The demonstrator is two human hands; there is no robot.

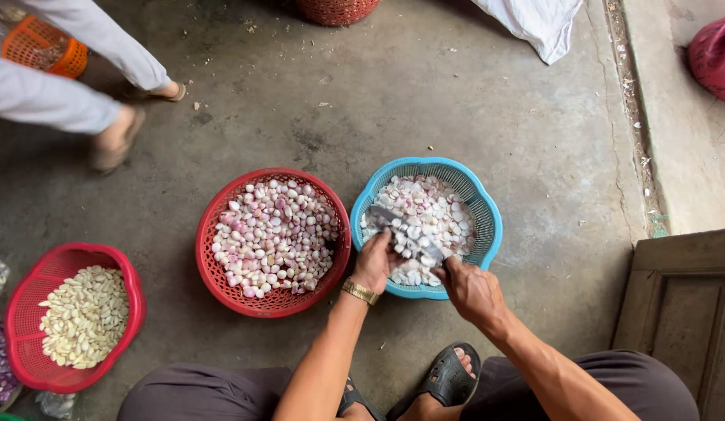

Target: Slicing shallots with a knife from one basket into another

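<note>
I sit low over a concrete floor. My left hand [375,261], a gold watch on its wrist, holds a small peeled shallot over the near edge of a blue basket [487,214] of sliced pale pieces. My right hand [471,290] grips the handle of a wide knife [401,228] whose blade lies across the blue basket, next to my left fingers. A round red basket [210,269] of peeled pinkish shallots stands just left of the blue one, touching it.
A smaller red basket [23,308] of peeled garlic cloves sits at the left. Another person's legs and sandalled feet [116,140] stand at upper left by an orange basket [42,47]. A wooden door [682,312] and a raised step [674,148] are at right.
</note>
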